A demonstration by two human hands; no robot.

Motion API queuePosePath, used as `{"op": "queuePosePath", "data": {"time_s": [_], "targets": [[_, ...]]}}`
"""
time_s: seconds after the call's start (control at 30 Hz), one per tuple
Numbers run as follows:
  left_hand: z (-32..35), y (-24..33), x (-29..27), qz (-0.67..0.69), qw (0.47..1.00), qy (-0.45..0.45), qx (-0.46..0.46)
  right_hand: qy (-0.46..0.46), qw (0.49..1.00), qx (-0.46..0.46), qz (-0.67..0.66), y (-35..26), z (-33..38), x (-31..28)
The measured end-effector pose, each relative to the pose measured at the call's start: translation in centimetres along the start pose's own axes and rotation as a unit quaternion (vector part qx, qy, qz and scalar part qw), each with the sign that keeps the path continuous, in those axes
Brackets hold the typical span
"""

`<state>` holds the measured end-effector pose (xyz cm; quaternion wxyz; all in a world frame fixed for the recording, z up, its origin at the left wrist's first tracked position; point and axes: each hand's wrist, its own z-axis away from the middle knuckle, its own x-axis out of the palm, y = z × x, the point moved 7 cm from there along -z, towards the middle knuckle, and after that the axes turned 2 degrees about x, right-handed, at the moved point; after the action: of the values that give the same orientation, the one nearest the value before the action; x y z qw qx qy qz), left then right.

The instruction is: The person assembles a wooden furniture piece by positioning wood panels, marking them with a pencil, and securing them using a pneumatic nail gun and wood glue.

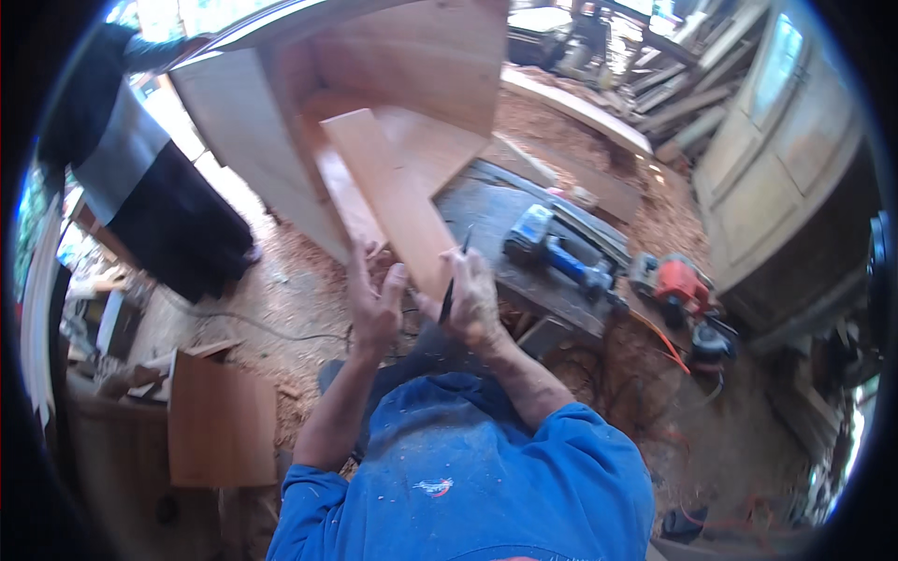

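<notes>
A long, flat wooden board (pixel 391 187) slants from my hands up into an open wooden box (pixel 407 56). My right hand (pixel 475 304) grips the board's near end and has a thin dark pencil-like stick (pixel 448 301) between its fingers. Beside the board's left edge is my left hand (pixel 377 304), its fingers apart and slightly curled; whether its fingertips touch the wood is hard to see. The box lies with its open side toward me, partly over a dark workbench (pixel 482 201).
On the bench rests a blue-and-grey power tool (pixel 552 245). A red power tool (pixel 680 283) with an orange cord sits further right. At left stands a person in dark clothes (pixel 159 187). A wooden panel (pixel 223 421) leans lower left; a panelled door (pixel 781 159) stands right. Shavings cover the floor.
</notes>
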<state>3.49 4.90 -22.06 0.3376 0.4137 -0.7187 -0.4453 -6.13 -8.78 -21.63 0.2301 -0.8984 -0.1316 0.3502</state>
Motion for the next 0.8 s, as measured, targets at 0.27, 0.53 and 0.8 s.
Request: {"op": "queuePosePath", "data": {"time_s": [0.27,0.53,0.8], "targets": [[3.3,18.9,-8.0,-0.375,0.846,0.042,0.377,-0.096,0.994,0.01,0.049,4.8,-9.0,4.3],[7.0,33.3,-16.0,-0.643,0.598,0.22,0.424,-0.031,0.999,-0.026,0.027,4.3,-9.5,4.5],[-1.3,50.6,-28.4,-0.872,0.427,0.221,-0.09,0.095,0.99,0.001,-0.108,1.6,-7.2,-1.4]]}}
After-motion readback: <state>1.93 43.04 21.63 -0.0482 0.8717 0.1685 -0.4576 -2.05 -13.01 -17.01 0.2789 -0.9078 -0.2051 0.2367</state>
